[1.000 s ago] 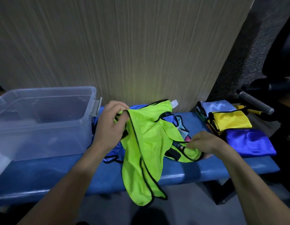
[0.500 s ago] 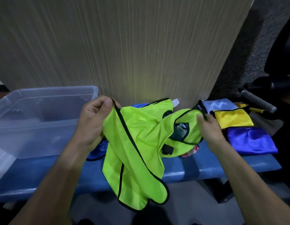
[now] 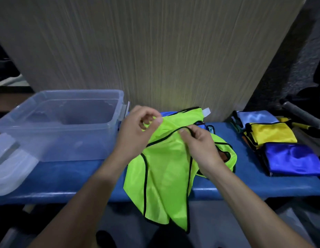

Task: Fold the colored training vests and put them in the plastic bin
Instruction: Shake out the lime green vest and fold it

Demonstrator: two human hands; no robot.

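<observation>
With my left hand [image 3: 137, 129] and right hand [image 3: 200, 140] both pinching the neon-green mesh vest's [image 3: 164, 176] black-trimmed top edge, I judge folding is starting; next, align its shoulders.

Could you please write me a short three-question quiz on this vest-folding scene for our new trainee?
1. True or false: both hands hold the neon green vest.
2. Which folded vest lies nearest the bench's front edge? A) the yellow vest B) the blue vest C) the light blue vest
3. On which side of the person does the plastic bin sit?

Key:
1. True: the left hand and the right hand pinch its top edge.
2. B.
3. On the left, on the blue bench; no vest shows inside.
</observation>
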